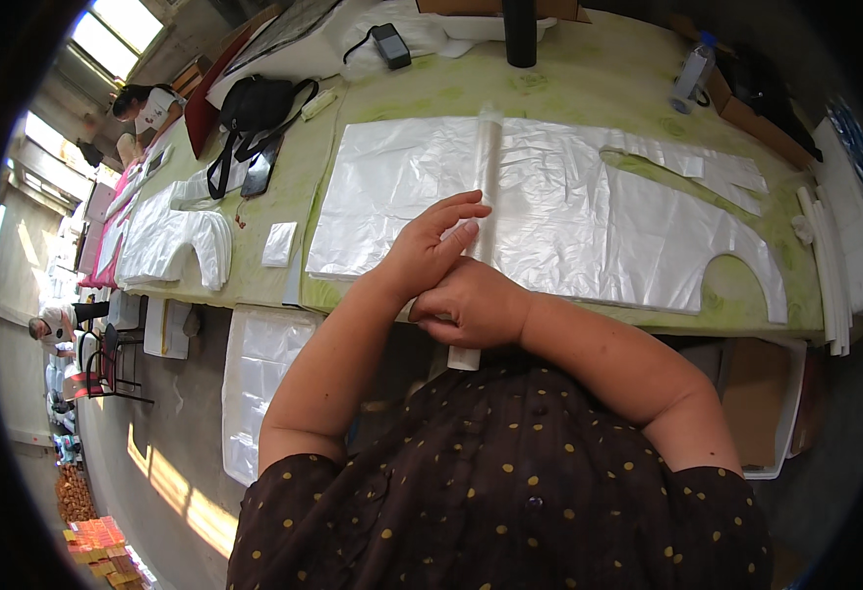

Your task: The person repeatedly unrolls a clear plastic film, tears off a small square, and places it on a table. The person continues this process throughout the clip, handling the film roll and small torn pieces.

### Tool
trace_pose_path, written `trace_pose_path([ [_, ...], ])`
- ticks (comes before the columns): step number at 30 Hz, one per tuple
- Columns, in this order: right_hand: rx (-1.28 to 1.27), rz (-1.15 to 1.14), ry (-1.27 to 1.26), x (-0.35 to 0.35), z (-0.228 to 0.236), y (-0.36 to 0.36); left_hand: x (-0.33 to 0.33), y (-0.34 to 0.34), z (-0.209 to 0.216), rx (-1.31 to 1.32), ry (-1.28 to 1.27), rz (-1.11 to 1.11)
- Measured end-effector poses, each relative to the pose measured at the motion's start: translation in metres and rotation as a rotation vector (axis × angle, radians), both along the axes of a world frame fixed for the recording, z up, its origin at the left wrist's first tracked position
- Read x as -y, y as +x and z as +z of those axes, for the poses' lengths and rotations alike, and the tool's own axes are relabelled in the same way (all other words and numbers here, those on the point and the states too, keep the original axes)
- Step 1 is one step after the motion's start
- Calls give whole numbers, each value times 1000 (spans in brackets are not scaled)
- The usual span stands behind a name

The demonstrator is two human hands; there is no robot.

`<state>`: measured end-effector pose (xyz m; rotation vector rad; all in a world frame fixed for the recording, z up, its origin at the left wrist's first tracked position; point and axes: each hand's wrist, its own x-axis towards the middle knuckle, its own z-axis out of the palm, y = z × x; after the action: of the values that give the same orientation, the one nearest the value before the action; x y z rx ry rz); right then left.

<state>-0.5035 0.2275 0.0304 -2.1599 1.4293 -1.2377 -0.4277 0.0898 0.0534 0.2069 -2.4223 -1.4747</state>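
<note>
Left hand [431,246] loosely spread, fingertips at long translucent-white roll atop glossy white plastic sheets [569,216]; right hand [476,303] curled over roll [489,157], can't tell if gripping.

The bare left forearm [325,364] is slanted from the near left toward the middle, and the left hand [430,246] is held slightly farther out than the other, its fingers [448,210] extended loosely toward the right. The right forearm [604,356] is angled inward from the near right, and the right hand [478,303] is set just nearer, with its fingers curled inward. The hands are overlapped beside the left wrist [390,280], the right palm being hidden.
</note>
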Motion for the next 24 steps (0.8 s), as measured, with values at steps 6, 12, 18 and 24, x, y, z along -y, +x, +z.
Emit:
trace_pose_path([
  [6, 2, -6, -185, -9, -2, -2, 22, 4, -25, 101, -677, 147],
  [12, -16, 6, -147, -3, -5, -1, 30, -3, -12, 319, -296, 114],
  [18, 8, 24, -55, 11, 0, 4, 44, -2, -3, 10, -197, 296],
  [24, 36, 25, 28, 18, 4, 10, 33, 1, 8, 111, -292, 149],
])
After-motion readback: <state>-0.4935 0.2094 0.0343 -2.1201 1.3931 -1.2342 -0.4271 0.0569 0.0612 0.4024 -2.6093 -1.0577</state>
